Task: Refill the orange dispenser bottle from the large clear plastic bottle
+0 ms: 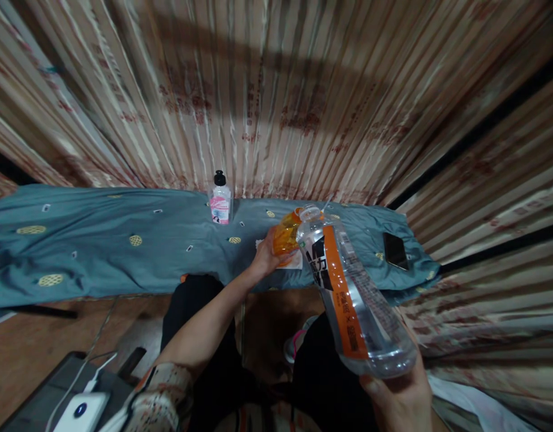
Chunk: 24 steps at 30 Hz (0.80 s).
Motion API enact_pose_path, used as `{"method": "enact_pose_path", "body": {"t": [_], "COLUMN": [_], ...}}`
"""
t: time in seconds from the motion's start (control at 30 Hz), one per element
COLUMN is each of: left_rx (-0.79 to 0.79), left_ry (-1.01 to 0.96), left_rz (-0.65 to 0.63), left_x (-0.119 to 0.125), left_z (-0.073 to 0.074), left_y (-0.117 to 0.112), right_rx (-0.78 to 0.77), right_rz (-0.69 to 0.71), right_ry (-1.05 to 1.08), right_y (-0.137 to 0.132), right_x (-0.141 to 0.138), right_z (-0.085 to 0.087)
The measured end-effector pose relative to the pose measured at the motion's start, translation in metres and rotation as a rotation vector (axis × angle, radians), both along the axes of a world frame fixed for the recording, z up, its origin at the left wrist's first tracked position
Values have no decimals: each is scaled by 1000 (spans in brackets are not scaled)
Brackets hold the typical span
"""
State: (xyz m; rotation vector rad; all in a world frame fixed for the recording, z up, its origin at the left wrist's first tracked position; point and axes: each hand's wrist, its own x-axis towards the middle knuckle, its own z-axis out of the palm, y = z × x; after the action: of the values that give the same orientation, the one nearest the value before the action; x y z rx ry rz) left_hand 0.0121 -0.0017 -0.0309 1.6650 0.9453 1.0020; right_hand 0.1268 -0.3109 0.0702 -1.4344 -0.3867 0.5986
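My right hand (397,396) grips a large clear plastic bottle (348,300) with an orange and black label near its base. The bottle is tilted, its open neck pointing up and left over an orange cup (286,235). Around that orange, see-through cup my left hand (267,255) is closed. A white tissue (295,261) lies under the cup on the teal patterned cloth (168,252). Whether liquid is flowing between bottle and cup I cannot make out.
A small clear bottle (220,204) with a black cap and pink label stands on the cloth near the curtain (258,90). At the right lies a dark phone (395,251). A white power bank (82,411) with a cable sits at lower left.
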Motion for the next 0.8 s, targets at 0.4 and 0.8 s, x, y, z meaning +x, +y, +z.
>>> {"method": "enact_pose_path", "body": {"t": [0.4,0.8], "left_rx": [-66,-37], "left_ry": [-5,22], "left_rz": [-6,-26], "left_x": [-1,-3], "left_z": [7,11], "left_y": [-3,-2], "right_rx": [29,21], "right_rz": [-32,-49], "right_ry": [30,45], "right_y": [-1,3], "right_x": [3,-2], "right_z": [-6,0]}}
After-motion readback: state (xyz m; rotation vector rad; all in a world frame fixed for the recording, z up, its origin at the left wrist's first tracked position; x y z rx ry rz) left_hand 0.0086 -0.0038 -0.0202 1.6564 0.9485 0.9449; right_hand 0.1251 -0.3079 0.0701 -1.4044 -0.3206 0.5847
